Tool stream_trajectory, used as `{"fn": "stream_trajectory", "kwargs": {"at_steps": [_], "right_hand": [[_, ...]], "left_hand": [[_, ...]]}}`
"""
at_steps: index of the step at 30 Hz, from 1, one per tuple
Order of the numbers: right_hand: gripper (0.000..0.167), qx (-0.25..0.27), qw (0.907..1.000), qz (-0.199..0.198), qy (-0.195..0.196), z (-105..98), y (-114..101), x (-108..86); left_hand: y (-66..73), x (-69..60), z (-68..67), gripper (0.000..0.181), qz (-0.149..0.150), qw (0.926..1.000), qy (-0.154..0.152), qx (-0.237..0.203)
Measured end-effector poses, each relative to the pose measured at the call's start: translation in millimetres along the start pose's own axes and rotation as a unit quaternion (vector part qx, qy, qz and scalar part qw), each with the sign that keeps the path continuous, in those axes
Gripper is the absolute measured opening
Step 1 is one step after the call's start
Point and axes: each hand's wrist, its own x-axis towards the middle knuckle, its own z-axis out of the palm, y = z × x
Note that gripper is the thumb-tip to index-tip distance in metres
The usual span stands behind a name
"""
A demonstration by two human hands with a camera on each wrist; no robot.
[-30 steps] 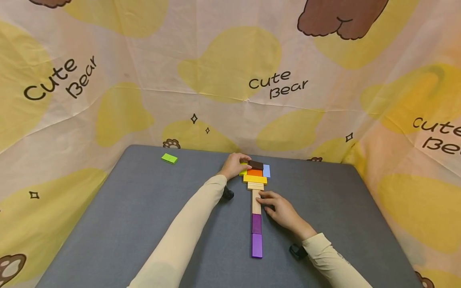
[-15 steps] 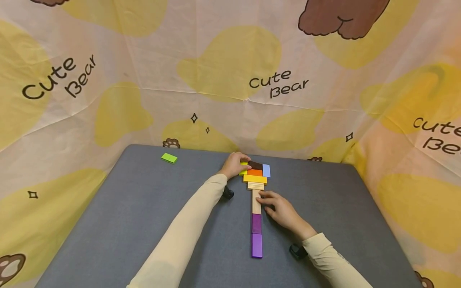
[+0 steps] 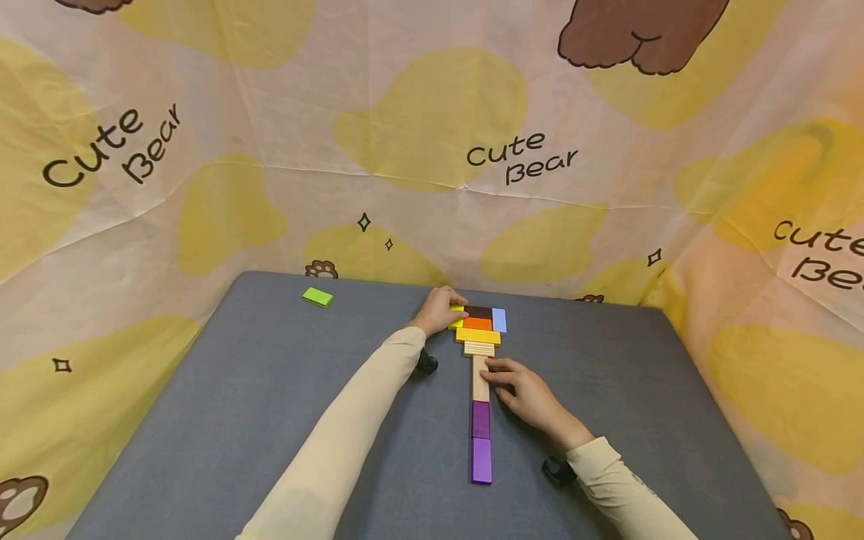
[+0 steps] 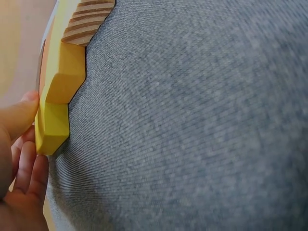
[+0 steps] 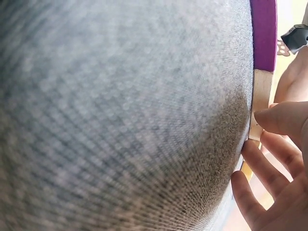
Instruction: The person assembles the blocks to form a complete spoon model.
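Note:
In the head view, a dark brown block (image 3: 478,312) lies flat behind an orange block (image 3: 477,324), between a yellow-green block (image 3: 456,318) and a light blue block (image 3: 499,320). My left hand (image 3: 437,310) is at the left end of this group, thumb and forefinger by the brown block's left end. In the left wrist view, the fingers (image 4: 37,178) are beside the yellow-green block's end, the thumb near its upper edge. My right hand (image 3: 533,395) touches a plain wooden block (image 3: 480,379) with relaxed fingers; its thumb (image 5: 272,119) rests against the wood in the right wrist view.
A yellow block (image 3: 478,337) and a ridged wooden stack (image 3: 479,349) join the group to the plain block. Two purple blocks, a darker one (image 3: 481,419) and a lighter one (image 3: 481,461), continue the line forward. Bright green pieces (image 3: 317,297) lie at the back left of the grey table (image 3: 283,420).
The dark brown block has gone from tilted and raised to flat behind the orange block. My left thumb has drawn slightly left. The right hand stays at the wooden block.

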Motion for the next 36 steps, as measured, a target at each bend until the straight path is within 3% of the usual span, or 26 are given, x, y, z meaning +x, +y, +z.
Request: {"fn": "stream_trajectory", "kwargs": {"at_steps": [13,21,24,29,33,36], "right_hand": [[0.043,0.001,1.0,0.004,-0.004,0.2,1.2,-0.3],[0.042,-0.002,0.9998,-0.019,0.009,0.9,2.4,-0.5],[0.042,-0.001,0.9995,-0.027,0.014,0.0,2.6,-0.8],[0.041,-0.003,0.9992,-0.036,0.017,0.1,3.3,-0.8],[0.041,0.0,0.999,-0.041,0.018,0.7,4.2,-0.9],[0.04,-0.001,0.9988,-0.044,0.02,0.3,4.6,-1.1]], "left_hand": [[-1.0,-1.4,1.1,0.027,0.024,0.9996,0.008,-0.01],[7.4,-1.3,1.1,0.03,0.082,0.9951,-0.02,0.052],[13.1,-0.8,3.0,0.032,0.118,0.9882,-0.046,0.086],[19.7,-0.5,10.1,0.037,0.177,0.9662,-0.102,0.158],[22.5,-1.5,15.1,0.039,0.201,0.9478,-0.136,0.207],[23.7,-2.2,16.5,0.039,0.207,0.9407,-0.14,0.229]]}}
